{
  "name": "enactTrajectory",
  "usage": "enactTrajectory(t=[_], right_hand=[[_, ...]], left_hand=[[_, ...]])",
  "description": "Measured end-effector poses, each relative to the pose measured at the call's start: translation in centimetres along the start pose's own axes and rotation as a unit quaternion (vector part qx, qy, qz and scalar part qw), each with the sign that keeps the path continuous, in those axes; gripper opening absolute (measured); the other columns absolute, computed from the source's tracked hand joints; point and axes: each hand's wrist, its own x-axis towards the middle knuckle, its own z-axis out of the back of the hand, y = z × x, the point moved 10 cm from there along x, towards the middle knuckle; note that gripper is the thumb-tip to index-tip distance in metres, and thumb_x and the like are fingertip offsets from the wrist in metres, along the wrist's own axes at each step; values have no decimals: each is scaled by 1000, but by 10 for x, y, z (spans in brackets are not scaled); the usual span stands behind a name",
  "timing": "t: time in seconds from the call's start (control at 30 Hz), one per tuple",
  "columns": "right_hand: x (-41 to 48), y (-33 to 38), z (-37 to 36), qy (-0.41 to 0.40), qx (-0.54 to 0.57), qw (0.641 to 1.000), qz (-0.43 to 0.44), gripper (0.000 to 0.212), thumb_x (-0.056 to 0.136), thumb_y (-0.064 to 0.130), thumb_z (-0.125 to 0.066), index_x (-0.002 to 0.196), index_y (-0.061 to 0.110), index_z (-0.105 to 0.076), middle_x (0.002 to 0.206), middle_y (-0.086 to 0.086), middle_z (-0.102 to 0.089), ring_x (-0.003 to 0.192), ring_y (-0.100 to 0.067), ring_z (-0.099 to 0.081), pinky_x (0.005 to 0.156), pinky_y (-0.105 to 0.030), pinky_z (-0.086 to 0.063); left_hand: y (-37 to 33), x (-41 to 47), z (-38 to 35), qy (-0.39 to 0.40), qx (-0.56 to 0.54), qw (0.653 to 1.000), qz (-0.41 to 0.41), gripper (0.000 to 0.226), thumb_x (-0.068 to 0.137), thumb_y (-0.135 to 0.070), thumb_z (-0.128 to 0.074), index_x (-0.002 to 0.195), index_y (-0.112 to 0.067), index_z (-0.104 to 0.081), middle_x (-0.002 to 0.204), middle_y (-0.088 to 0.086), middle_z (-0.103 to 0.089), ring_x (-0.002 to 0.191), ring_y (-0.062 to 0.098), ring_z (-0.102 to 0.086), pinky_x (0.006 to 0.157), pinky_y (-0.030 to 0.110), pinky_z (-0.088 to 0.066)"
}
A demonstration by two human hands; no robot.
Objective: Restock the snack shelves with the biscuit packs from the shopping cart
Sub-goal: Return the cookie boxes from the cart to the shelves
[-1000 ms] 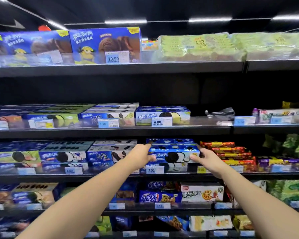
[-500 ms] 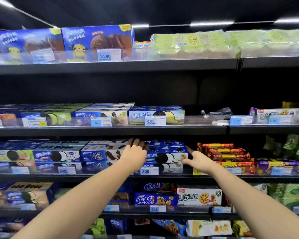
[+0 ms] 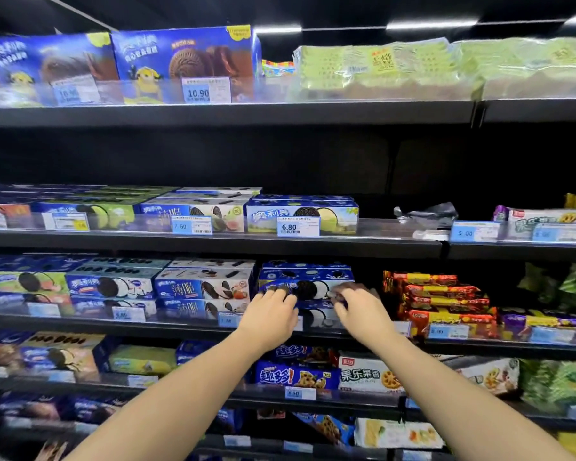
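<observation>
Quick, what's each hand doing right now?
Left hand: fingertips on the blue biscuit box; grip cannot be told.
Right hand: fingertips blurred at that box; cannot be told.

Shop: price-tagged snack shelves (image 3: 213,239)

Single head-worn view, facing forward, square onto the snack shelves (image 3: 213,242). Range is close, at arm's length: both forearms enter from the bottom edge, and the left hand (image 3: 270,316) and right hand (image 3: 363,312) reach the blue biscuit pack (image 3: 308,289) mid-frame.
</observation>
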Motion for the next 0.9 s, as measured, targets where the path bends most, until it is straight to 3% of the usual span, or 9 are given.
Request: enactTrajectory(t=[0.2,0.3,0.37,0.47,0.57,0.7,0.9], right_hand=[[8,6,-29,120,22,992,-22,57,100,52,-43,153,32,-37,159,9,-38,146,-16,-32,119,-44,-21],[8,12,-34,147,22,989,-15,61,99,56,-41,154,31,-35,163,11,-27,150,-15,-24,120,-43,-20],[4,17,-28,138,14,990,-11,57,100,54,-40,150,27,-43,159,4,-37,147,-19,-32,117,-43,-25],[-7,21,-18,137,9,990,-29,45,101,52,-41,129,23,-60,126,-5,-67,121,-28,-58,102,-45,-41],[-16,27,-6,110,3,993,-32,37,101,48,-43,118,23,-64,108,-1,-70,105,-26,-64,92,-44,-46],[-34,36,3,62,15,998,-12,33,101,42,-45,121,25,-65,111,5,-67,108,-21,-58,92,-42,-47],[-78,70,-25,92,53,994,11,33,103,35,-47,126,21,-66,123,1,-66,117,-23,-56,97,-42,-44]], left_hand=[[19,6,-19,96,-36,991,82,49,100,-48,-36,136,-21,-53,144,12,-51,128,37,-51,96,51,-45],[25,5,-24,141,-55,983,108,48,101,-48,-33,136,-21,-53,147,13,-49,133,38,-46,101,51,-42],[22,4,-22,138,-56,984,97,48,102,-48,-32,136,-21,-53,145,11,-50,131,36,-46,103,50,-40],[17,1,-14,113,-60,989,72,45,102,-47,-34,131,-21,-56,130,8,-58,119,34,-54,94,48,-45],[14,-2,-6,84,-78,992,47,39,101,-45,-36,125,-23,-59,115,5,-66,105,30,-61,86,44,-48],[3,-17,5,8,-126,992,-19,30,99,-34,-46,115,-18,-65,106,1,-65,95,26,-61,82,41,-51],[10,-86,5,45,-185,981,23,28,99,-24,-50,119,-13,-67,110,6,-66,100,29,-61,86,44,-50]])
